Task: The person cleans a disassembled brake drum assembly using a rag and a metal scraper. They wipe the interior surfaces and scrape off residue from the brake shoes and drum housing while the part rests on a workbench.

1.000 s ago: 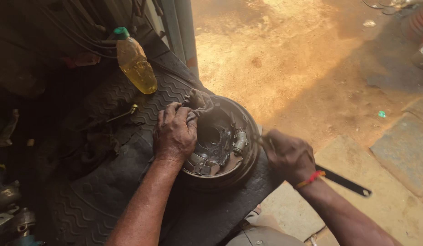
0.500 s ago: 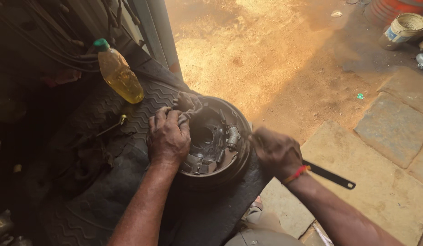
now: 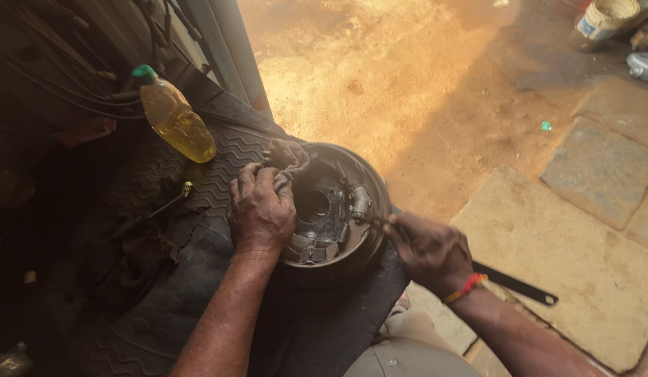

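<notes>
The round metal brake drum assembly [image 3: 334, 209] lies on a ribbed rubber mat [image 3: 198, 174]. The left hand [image 3: 261, 209] clamps a rag [image 3: 289, 155] at its rim; the right hand [image 3: 428, 251] grips a thin tool, probably pliers. It looks heavy, rigid and greasy: best held by the rim. 1 oil bottle [image 3: 173, 122] stands behind.

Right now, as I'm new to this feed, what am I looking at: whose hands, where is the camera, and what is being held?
The one view comes from a camera on a person's head, looking down at their own bare hands. The left hand rests on the rim of a round metal brake drum and pinches a dirty rag. The right hand holds a thin tool pointed into the drum. The drum lies on a ribbed rubber mat. A bottle of yellow liquid lies nearby. A dark wrench lies on the stone floor.
</notes>
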